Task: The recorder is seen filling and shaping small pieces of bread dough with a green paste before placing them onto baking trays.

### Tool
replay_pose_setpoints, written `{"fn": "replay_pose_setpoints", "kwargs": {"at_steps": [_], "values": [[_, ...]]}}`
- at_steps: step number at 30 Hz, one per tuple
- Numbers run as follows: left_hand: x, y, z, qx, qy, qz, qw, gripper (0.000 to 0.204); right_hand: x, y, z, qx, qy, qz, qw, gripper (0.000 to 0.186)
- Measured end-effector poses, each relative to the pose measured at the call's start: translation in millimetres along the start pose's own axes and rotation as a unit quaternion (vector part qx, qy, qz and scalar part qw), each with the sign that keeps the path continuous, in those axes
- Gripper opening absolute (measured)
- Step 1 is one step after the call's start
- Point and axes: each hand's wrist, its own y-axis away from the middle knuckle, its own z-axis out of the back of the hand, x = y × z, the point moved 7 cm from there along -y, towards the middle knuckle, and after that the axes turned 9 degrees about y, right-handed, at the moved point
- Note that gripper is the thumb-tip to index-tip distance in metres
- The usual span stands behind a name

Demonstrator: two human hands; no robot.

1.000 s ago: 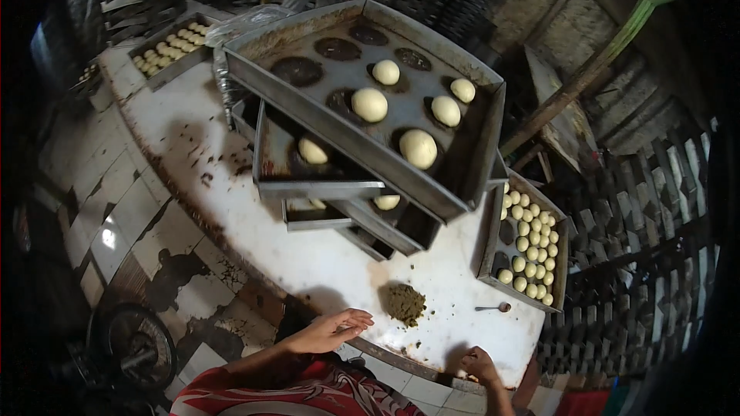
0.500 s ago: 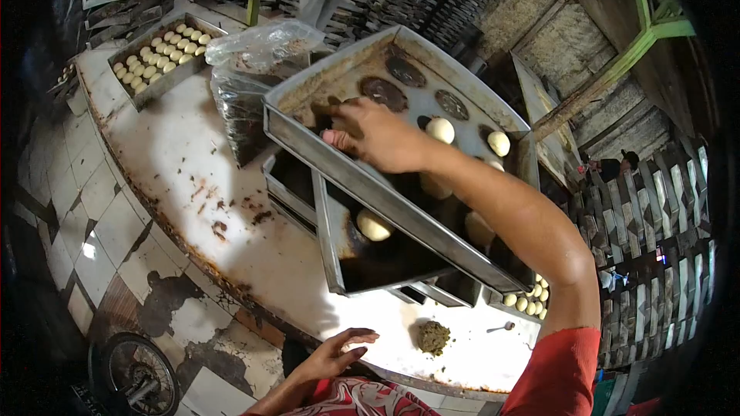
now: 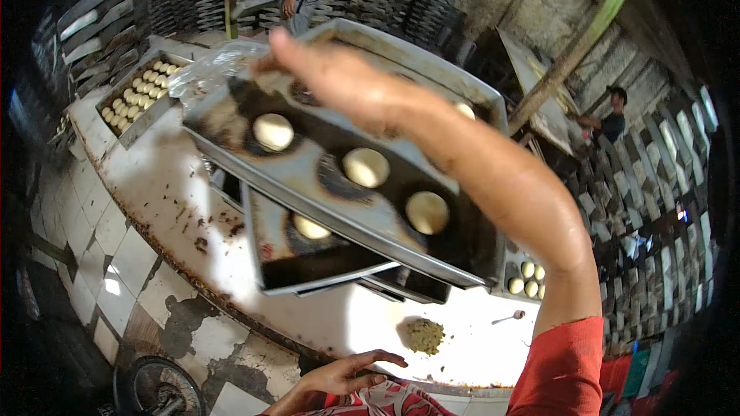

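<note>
My right arm reaches across a worn metal baking tray (image 3: 324, 212). My right hand (image 3: 331, 81), smeared by motion, is above the tray's far left part; whether it holds anything does not show. Pale dough balls sit on dark round patches in the tray: one (image 3: 274, 132) near the left corner, one (image 3: 366, 168) mid-row, one (image 3: 426, 213) to the right, another (image 3: 464, 110) partly behind my arm. My left hand (image 3: 347, 376) hovers at the near table edge with fingers stretched, holding nothing, beside a crumbly greenish-brown heap (image 3: 425, 336).
Beneath the tray lie more trays, one with a dough ball (image 3: 311, 226). A filled tray (image 3: 146, 119) stands far left by a clear plastic bag (image 3: 212, 69); more balls (image 3: 530, 279) lie right. A small spoon-like tool (image 3: 509, 317) rests nearby. Two people stand beyond.
My right hand has lifted off the tray's near left part, where a dough ball now shows. The view has shifted, bringing the tray closer. My left hand stays near the table edge.
</note>
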Motion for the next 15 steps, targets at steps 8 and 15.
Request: {"fn": "replay_pose_setpoints", "kwargs": {"at_steps": [8,15], "values": [[61,-39,-52,-0.236,0.110,0.076,0.963,0.040,-110,301,136,-0.316,0.047,0.146,0.936,0.033],[99,-57,-105,-0.378,0.125,0.071,0.914,0.039,-433,488,-3,-0.039,0.144,-0.247,0.957,0.023]]}}
